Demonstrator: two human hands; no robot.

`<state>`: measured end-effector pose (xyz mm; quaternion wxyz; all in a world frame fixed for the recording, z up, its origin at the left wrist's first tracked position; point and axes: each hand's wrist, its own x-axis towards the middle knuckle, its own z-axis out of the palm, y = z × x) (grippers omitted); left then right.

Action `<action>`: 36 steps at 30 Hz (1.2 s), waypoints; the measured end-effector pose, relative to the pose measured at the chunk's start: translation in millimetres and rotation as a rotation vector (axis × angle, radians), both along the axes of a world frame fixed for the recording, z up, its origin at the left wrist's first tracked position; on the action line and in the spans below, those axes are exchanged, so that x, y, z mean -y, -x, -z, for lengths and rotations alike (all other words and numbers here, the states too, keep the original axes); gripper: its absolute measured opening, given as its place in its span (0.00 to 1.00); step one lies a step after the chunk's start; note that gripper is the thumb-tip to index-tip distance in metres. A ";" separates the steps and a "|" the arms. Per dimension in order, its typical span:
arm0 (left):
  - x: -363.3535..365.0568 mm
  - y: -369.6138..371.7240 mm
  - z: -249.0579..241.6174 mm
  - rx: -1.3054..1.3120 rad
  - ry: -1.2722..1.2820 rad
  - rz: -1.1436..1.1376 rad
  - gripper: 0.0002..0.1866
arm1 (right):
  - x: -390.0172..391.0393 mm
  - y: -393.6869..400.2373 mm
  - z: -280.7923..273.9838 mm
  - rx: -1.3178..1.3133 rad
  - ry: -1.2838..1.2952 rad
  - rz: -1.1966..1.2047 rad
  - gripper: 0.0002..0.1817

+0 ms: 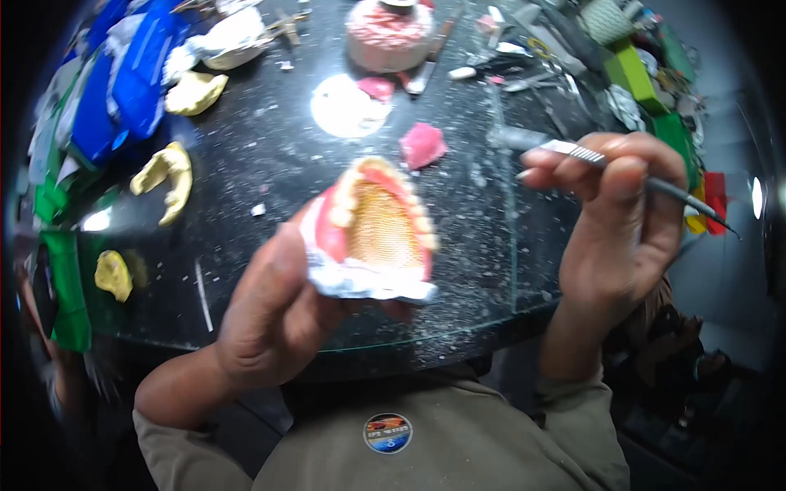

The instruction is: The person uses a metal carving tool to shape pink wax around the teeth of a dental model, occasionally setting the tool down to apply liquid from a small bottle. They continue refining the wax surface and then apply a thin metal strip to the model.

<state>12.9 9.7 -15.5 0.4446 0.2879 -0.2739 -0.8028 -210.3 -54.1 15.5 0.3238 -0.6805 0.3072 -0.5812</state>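
My left hand (pixel 274 303) is closed around the white plaster base of a denture model (pixel 383 225), held up over the table's near edge. The model carries a row of teeth, pink wax gum and a gold mesh plate across its middle. In my right hand (pixel 618 213) a slim metal wax carver (pixel 583 153) is pinched between thumb and fingers, its hooked thin end pointing right and its broader end left. The carver is apart from the model. Just beyond the model lies a piece of pink wax (pixel 422 146).
A pot of pink wax bits (pixel 389 37) stands at the back, with a knife (pixel 426 74) beside it. Yellow plaster pieces (pixel 168 180) and blue packets (pixel 135 74) lie left. Tools (pixel 532 74) and a green box (pixel 634 75) are at back right. White crumbs cover the black tabletop (pixel 246 164).
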 end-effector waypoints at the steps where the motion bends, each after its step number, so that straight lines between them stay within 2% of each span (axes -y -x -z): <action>1: 4.1 -3.3 5.4 -0.051 0.050 0.059 0.40 | -1.0 14.2 -4.1 0.026 0.014 0.069 0.12; 5: -7.1 5.3 2.9 -0.328 -0.239 -0.250 0.37 | -26.5 69.7 5.8 0.040 -0.061 0.477 0.10; 6: -6.5 5.4 3.1 -0.271 -0.154 -0.184 0.36 | -37.3 85.8 15.5 0.035 -0.097 0.546 0.10; 8: -8.2 12.5 -3.4 -0.199 -0.217 -0.298 0.36 | -56.2 109.6 34.7 -0.005 -0.097 0.685 0.08; 10: -7.3 14.9 -0.3 -0.168 -0.157 -0.287 0.35 | -72.2 122.0 49.1 -0.046 -0.115 0.766 0.06; 14: -3.1 5.3 8.3 -0.157 -0.029 -0.144 0.33 | -81.3 127.9 65.4 -0.028 -0.158 0.742 0.05; 21: -4.2 10.8 3.2 -0.147 -0.026 -0.197 0.32 | -78.9 126.0 65.4 -0.043 -0.170 0.718 0.05; 27: -1.9 4.9 9.1 -0.200 0.028 -0.055 0.35 | -78.4 125.1 65.3 -0.052 -0.188 0.737 0.04; 28: -5.1 13.8 1.8 -0.193 -0.075 -0.183 0.37 | -77.8 124.2 64.1 -0.062 -0.202 0.728 0.04; 30: -6.0 11.4 4.1 -0.133 -0.089 -0.161 0.39 | -76.4 124.9 63.8 -0.040 -0.206 0.750 0.04; 32: -1.4 8.6 5.1 0.011 0.028 -0.032 0.39 | -73.3 122.4 59.8 -0.008 -0.198 0.751 0.06; 34: -1.7 10.1 0.9 0.014 -0.003 -0.042 0.39 | -62.6 98.1 44.4 0.104 -0.164 0.569 0.07; 36: -2.9 10.8 -2.3 0.031 0.011 -0.062 0.40 | -48.6 68.0 27.4 0.108 -0.142 0.354 0.09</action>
